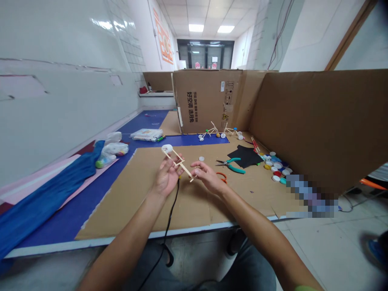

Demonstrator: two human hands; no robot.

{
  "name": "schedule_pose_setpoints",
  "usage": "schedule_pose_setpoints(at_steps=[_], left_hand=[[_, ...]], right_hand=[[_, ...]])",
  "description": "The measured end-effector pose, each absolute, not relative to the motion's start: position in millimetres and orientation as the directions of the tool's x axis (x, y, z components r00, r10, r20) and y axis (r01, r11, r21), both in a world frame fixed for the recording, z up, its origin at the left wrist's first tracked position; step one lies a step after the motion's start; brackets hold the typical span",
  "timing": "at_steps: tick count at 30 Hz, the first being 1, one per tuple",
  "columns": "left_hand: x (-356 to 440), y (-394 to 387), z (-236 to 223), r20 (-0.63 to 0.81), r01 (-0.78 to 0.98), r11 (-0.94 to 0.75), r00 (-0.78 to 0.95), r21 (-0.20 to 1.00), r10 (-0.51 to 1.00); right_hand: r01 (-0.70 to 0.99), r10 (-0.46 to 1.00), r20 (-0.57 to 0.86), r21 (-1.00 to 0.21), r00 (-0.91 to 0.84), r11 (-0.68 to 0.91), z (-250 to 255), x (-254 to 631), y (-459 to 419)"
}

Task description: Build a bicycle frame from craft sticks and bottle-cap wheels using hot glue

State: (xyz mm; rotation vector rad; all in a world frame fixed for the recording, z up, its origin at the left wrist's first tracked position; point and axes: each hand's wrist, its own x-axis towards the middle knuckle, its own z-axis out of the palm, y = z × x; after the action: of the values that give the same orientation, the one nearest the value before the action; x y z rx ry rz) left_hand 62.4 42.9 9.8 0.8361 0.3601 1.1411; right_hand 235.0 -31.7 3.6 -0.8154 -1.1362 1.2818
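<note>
- the left hand (pixel 167 178), palm turned up, holds a small wooden stick frame (pixel 183 165) between thumb and fingers; the grip is narrow, closed on the sticks;
- the frame is raised above the brown cardboard sheet (pixel 130 198), tilted, with a white round cap (pixel 167 148) at its far end and a short crosspiece at its near end;
- the right hand (pixel 208 178) has its fingers half curled at that near end; i cannot tell whether the fingertips pinch the stick or are only just beside it;
- a black cable (pixel 170 214) runs up from below the table edge to beneath the left hand;
- right of the hands lie teal-handled pliers (pixel 238 166), their jaws slightly parted; orange handles (pixel 222 175) show just behind the right hand;
- a black sheet (pixel 245 156) lies beside the pliers, and coloured bottle caps (pixel 277 165) cluster further right, near the cardboard wall (pixel 315 125);
- two stick models (pixel 214 129) with round caps stand further back, before the printed cardboard panel (pixel 209 97)
</note>
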Motion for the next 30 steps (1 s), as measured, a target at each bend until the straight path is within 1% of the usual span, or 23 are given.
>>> schedule_pose_setpoints(at_steps=[5, 9, 11, 16, 21, 24, 27, 30], left_hand=[[71, 39, 12, 0.118, -0.713, 0.197, 0.367, 0.673, 0.923], [84, 33, 13, 0.113, -0.743, 0.189, 0.336, 0.642, 0.935], [90, 29, 14, 0.107, -0.751, 0.186, 0.323, 0.633, 0.94], [103, 17, 12, 0.075, -0.779, 0.223, 0.326, 0.586, 0.942], [111, 9, 6, 0.075, -0.796, 0.247, 0.343, 0.552, 0.936], [112, 7, 3, 0.081, -0.8, 0.255, 0.352, 0.543, 0.932], [113, 8, 2, 0.092, -0.81, 0.267, 0.364, 0.522, 0.927], [117, 8, 0, 0.078, -0.831, 0.292, 0.37, 0.473, 0.926]], right_hand=[[-0.436, 0.979, 0.202, -0.884, -0.038, 0.166, 4, 236, -35], [-0.49, 0.971, 0.237, -0.849, -0.018, 0.198, 9, 235, -38], [-0.472, 0.969, 0.247, -0.856, -0.012, 0.213, 11, 235, -40], [-0.353, 0.975, 0.223, -0.91, 0.021, 0.216, 18, 239, -40], [-0.336, 0.968, 0.25, -0.911, 0.014, 0.24, 33, 246, -37], [-0.276, 0.966, 0.259, -0.928, 0.004, 0.25, 43, 248, -36], [-0.239, 0.967, 0.256, -0.939, -0.008, 0.247, 50, 249, -32], [-0.249, 0.974, 0.226, -0.944, -0.011, 0.216, 56, 252, -25]])
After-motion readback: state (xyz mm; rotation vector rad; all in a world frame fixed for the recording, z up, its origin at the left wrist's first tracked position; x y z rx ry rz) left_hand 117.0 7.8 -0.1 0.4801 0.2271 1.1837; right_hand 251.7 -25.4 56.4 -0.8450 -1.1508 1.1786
